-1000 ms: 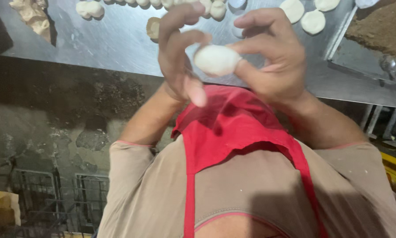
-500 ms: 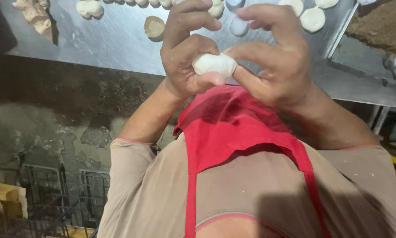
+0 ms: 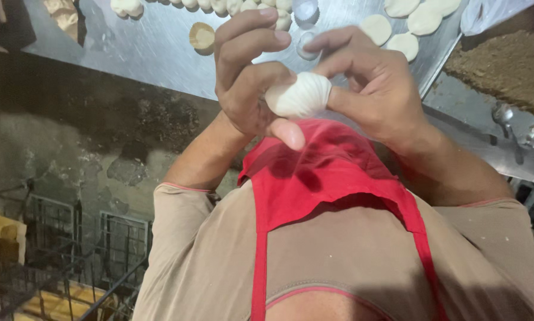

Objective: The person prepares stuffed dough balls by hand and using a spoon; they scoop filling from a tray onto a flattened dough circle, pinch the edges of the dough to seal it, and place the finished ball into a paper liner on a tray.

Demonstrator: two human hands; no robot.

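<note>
Both my hands hold one white dough dumpling (image 3: 299, 95) above my red apron (image 3: 332, 178). My left hand (image 3: 249, 77) cups it from the left, thumb under it. My right hand (image 3: 374, 83) pinches its right edge between thumb and fingers. The dough surface shows pleated folds. Past my hands lies a steel table (image 3: 148, 47).
On the steel table are flat round dough discs (image 3: 406, 21), a row of shaped dough pieces (image 3: 231, 6) and one small brown-filled piece (image 3: 202, 37). A tray of brown filling (image 3: 507, 65) with a spoon (image 3: 507, 119) sits at right. Wire crates (image 3: 59, 255) stand on the floor at lower left.
The dough went from a smooth round ball to a pleated, folded shape. My fingers have closed in tighter around it and the hands have shifted slightly down.
</note>
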